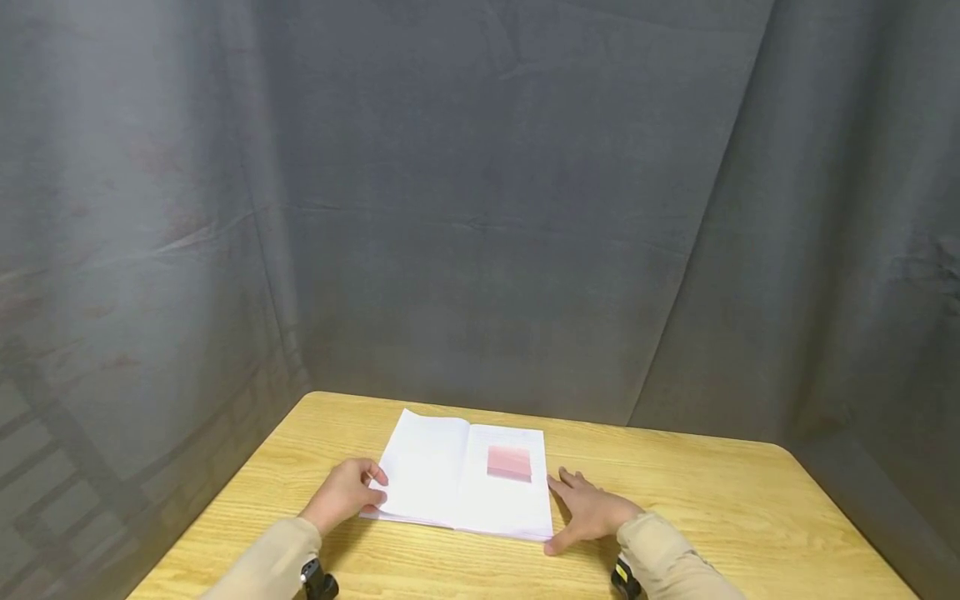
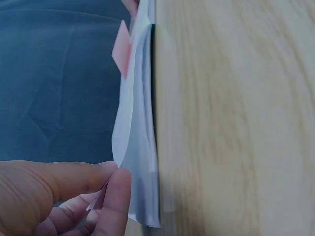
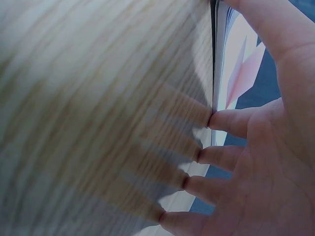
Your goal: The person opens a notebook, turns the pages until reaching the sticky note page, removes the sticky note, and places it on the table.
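We have an open notebook (image 1: 461,479) on the bench (image 1: 720,500), pink sticky note (image 1: 509,462) on it. Pages look light, floppy, creasable; best held by outer edges. Left hand (image 1: 345,492) pinches the left page; right hand (image 1: 592,510), fingers spread, grips nothing beside the right edge.

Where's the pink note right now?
Head view: the pink note is on the right page of the open notebook, left of the person's right hand.
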Demonstrator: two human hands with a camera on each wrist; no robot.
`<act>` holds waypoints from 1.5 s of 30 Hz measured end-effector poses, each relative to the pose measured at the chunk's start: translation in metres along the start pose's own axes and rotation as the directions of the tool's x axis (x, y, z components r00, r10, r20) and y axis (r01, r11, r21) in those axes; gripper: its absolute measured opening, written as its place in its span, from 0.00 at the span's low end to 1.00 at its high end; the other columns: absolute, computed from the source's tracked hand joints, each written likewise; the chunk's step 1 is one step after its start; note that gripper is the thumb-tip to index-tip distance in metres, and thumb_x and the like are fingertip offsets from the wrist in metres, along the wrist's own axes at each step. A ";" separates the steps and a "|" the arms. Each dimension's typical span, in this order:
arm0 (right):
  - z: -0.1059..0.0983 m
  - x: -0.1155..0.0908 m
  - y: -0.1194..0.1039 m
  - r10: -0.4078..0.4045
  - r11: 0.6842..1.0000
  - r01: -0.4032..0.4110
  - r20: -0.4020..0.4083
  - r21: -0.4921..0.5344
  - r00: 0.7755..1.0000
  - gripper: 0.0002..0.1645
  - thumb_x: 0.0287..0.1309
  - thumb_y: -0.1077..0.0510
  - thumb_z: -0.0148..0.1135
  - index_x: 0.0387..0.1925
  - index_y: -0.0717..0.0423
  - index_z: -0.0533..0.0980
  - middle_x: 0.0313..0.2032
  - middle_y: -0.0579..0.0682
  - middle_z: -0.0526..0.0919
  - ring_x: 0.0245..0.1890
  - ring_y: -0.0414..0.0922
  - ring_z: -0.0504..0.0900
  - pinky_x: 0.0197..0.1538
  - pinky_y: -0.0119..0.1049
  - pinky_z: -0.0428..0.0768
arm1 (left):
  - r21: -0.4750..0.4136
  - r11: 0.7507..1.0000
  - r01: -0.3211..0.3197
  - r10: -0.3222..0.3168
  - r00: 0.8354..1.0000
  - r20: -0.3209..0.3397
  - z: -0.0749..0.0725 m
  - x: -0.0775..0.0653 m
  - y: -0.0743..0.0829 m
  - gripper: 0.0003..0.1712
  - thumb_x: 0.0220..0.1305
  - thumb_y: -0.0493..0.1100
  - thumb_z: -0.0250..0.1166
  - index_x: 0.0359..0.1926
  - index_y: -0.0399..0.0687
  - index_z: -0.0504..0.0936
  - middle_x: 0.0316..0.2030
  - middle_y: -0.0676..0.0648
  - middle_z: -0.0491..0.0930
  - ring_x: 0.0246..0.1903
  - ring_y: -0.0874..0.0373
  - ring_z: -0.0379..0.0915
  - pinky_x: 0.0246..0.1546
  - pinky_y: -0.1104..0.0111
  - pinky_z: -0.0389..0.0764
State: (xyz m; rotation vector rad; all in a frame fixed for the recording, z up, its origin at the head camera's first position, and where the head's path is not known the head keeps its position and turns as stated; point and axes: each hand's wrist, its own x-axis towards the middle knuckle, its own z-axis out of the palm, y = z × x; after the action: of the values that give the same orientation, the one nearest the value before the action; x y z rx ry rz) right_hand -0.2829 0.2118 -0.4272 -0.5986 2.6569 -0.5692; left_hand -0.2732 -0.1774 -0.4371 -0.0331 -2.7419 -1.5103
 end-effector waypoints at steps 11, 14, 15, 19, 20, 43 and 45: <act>-0.001 0.001 -0.001 0.014 0.999 -0.014 -0.009 -0.031 1.000 0.67 0.40 0.34 0.74 0.73 0.63 0.52 0.72 0.69 0.48 0.71 0.72 0.46 0.64 0.72 0.50 | 0.038 0.999 0.038 -0.039 0.999 0.033 0.000 0.003 -0.005 0.11 0.46 0.23 0.69 0.30 0.33 0.77 0.22 0.46 0.65 0.21 0.57 0.75 0.26 0.67 0.82; -0.001 0.001 -0.001 0.012 0.999 -0.013 -0.009 -0.034 1.000 0.67 0.40 0.34 0.74 0.73 0.63 0.52 0.72 0.70 0.48 0.70 0.72 0.46 0.63 0.72 0.50 | 0.060 0.997 0.040 -0.043 0.999 0.034 0.001 0.003 -0.006 0.11 0.45 0.23 0.69 0.29 0.34 0.77 0.22 0.46 0.67 0.21 0.57 0.75 0.26 0.67 0.82; -0.001 0.001 -0.001 0.012 0.999 -0.012 -0.008 -0.030 1.000 0.67 0.40 0.34 0.74 0.73 0.63 0.52 0.72 0.70 0.47 0.70 0.72 0.46 0.63 0.72 0.50 | 0.070 0.997 0.042 -0.044 0.998 0.033 0.000 0.003 -0.006 0.11 0.45 0.23 0.69 0.29 0.34 0.77 0.22 0.46 0.68 0.21 0.57 0.75 0.26 0.68 0.82; 0.000 0.001 -0.001 0.010 1.000 -0.010 -0.006 -0.027 1.000 0.68 0.40 0.34 0.74 0.73 0.63 0.52 0.72 0.70 0.47 0.70 0.72 0.46 0.64 0.72 0.50 | 0.122 0.992 0.040 -0.043 0.999 0.027 0.000 0.003 -0.005 0.11 0.44 0.25 0.71 0.28 0.36 0.77 0.22 0.46 0.70 0.21 0.58 0.72 0.25 0.68 0.79; 0.000 0.001 -0.001 0.007 1.000 -0.007 -0.009 -0.029 1.000 0.67 0.41 0.34 0.74 0.73 0.63 0.52 0.72 0.70 0.48 0.70 0.72 0.46 0.64 0.72 0.50 | 0.138 0.990 0.038 -0.042 0.999 0.027 0.000 0.003 -0.005 0.11 0.43 0.25 0.71 0.28 0.36 0.77 0.22 0.46 0.70 0.21 0.58 0.71 0.24 0.68 0.78; 0.001 0.001 0.001 0.013 1.000 -0.013 -0.025 -0.021 1.000 0.68 0.39 0.33 0.74 0.72 0.63 0.53 0.72 0.70 0.48 0.70 0.72 0.46 0.64 0.71 0.51 | 0.228 0.974 0.002 -0.010 0.999 0.036 -0.004 0.004 -0.004 0.12 0.42 0.29 0.74 0.27 0.40 0.78 0.23 0.49 0.73 0.19 0.58 0.67 0.24 0.68 0.69; 0.001 0.001 0.000 0.010 1.000 -0.011 -0.023 -0.022 1.000 0.68 0.39 0.34 0.74 0.72 0.63 0.53 0.72 0.70 0.48 0.70 0.72 0.46 0.64 0.71 0.51 | 0.227 0.974 0.002 -0.011 0.999 0.039 -0.004 0.004 -0.005 0.12 0.42 0.29 0.74 0.27 0.40 0.79 0.23 0.49 0.73 0.20 0.58 0.68 0.25 0.68 0.69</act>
State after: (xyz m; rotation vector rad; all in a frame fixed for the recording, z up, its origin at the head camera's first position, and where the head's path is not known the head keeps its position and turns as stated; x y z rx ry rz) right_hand -0.2835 0.2113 -0.4280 -0.5876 2.6893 -0.5477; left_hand -0.2777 -0.1833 -0.4393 -0.0534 -2.9299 -1.1995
